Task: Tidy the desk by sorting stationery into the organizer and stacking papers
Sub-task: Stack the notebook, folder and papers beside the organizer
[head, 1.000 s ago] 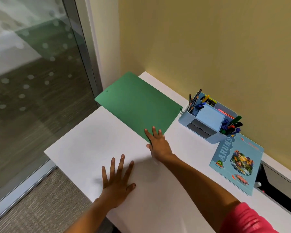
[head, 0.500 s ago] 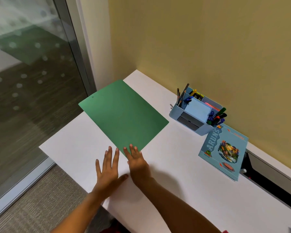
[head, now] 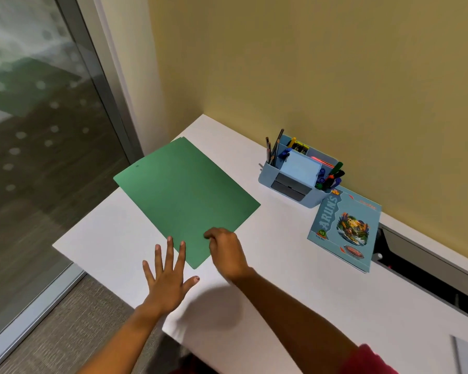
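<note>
Left hand (head: 168, 279) flat, right hand (head: 227, 252) curled on paper (head: 187, 193).

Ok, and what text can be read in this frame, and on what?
"ARUNS": running up the blue booklet cover.
"NEW": yellow burst at its top corner.
"65": green badge at its lower left.
Red label low on the cover: too blurred to read.
Organizer and green sheet: no text visible.
</note>
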`<state>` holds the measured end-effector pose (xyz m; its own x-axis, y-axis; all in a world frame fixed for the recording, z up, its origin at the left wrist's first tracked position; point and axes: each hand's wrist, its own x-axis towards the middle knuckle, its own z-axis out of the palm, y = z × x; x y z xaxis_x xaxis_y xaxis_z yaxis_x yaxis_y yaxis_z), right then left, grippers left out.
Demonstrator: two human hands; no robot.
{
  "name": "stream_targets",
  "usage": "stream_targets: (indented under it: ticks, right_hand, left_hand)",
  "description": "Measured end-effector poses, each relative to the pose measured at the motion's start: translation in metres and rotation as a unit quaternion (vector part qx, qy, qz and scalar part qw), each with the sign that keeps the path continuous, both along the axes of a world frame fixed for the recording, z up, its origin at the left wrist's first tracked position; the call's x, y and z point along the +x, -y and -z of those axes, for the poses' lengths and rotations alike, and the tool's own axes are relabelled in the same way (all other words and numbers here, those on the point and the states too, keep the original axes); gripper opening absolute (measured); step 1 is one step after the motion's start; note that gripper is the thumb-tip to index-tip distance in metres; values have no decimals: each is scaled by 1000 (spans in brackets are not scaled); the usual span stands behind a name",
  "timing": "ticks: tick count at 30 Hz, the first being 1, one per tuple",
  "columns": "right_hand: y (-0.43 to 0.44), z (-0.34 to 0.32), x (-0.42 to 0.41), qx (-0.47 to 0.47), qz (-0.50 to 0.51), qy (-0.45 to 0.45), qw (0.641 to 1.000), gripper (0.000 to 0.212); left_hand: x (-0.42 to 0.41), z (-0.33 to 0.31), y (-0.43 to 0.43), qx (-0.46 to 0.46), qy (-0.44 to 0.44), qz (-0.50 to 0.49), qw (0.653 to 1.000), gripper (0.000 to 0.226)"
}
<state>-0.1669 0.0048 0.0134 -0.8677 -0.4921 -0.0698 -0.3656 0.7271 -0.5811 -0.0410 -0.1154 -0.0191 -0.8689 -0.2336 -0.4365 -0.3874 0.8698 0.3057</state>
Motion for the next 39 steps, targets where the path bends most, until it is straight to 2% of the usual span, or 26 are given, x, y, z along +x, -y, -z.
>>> stream_targets:
  ticks: [2,5,8,10,15,18,20,21,23,25,27,32,36,39]
  right_hand:
    - [-3,-1,-24,-8,50,9,999,36]
    - [-11,1,-65,33,127,43,990,45]
    - [-21,2,-99,90,173,105,975,66]
    - [-24,1,-113,126,177,127,968,78]
    - [-17,-4,-118,189,146,85,967,80]
    - [-19,-9,-121,228,154,133,952,92]
    - [-27,-10,-125,181,144,214,949,93]
    - [-32,-11,-126,137,134,243,951,84]
    - [-41,-13,-124,47,129,247,959,57]
    - [-48,-18,-117,-25,143,219,965,36]
    - [-53,-26,-106,-86,156,198,964,28]
    - [-63,-65,-63,-176,165,123,963,21]
    - [-78,-98,-22,-200,200,41,958,17]
    - [-94,-118,9,-227,235,-26,945,16]
  left_hand:
    - [-1,-2,0,1,14,8,1000,101]
    - [-4,-4,-1,-3,39,15,999,99]
    - [-6,-7,-1,-10,51,19,998,96]
    - [-7,-7,-1,-14,58,19,998,93]
    - [-8,-7,-1,-1,68,10,998,95]
    - [-8,-5,-3,8,68,-10,998,92]
    - [-7,-7,-5,19,60,-21,998,92]
    - [-7,-7,-5,21,56,-23,998,92]
    - [-7,-7,-5,20,51,-24,998,92]
    - [-6,-7,-4,20,43,-27,998,92]
    - [-6,-7,-5,25,34,-32,999,92]
    - [-4,-9,-5,36,6,-40,999,86]
    - [-3,-15,-6,40,-2,-44,998,78]
    - [-16,-35,-2,117,-21,-52,992,78]
